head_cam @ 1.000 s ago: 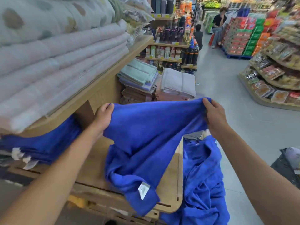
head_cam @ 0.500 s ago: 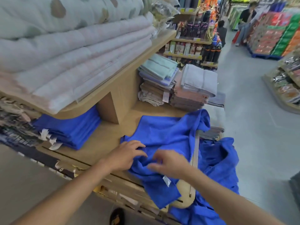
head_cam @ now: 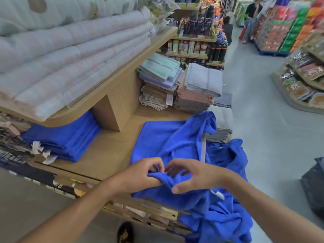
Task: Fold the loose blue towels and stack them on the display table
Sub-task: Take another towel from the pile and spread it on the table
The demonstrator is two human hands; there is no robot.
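OK: towel [head_cam: 166,137] lies half spread on the near right part of the bench [head_cam: 108,155], far half flat, near edge bunched up and its right side slumped over the bench edge. Left grip [head_cam: 140,174] is at that bunched near edge, fingers curled and pinching a ridge of the blue cloth. Right grip [head_cam: 194,176] sits just beside it on the same ridge, fingers bent toward the left ones, thumb held wide; cannot tell if it actually pinches cloth or only touches it. White tag [head_cam: 219,194] shows just right of the right wrist. Loose pile [head_cam: 226,216] of more blue towels sits off the bench's right edge, lower than the top, touching the worked towel. Folded stack [head_cam: 64,139] of blue towels is on the bench at left, tucked under the upper shelf [head_cam: 122,74], well apart from the hands, tags facing front. Shelf carries pale quilts [head_cam: 70,50]. Back of bench: two stacks of folded towels, a mint-topped one [head_cam: 159,79] and a grey-topped one [head_cam: 198,88], side by side. Grey floor [head_cam: 263,120] to the right, a black bag [head_cam: 313,186] on it at the frame edge.
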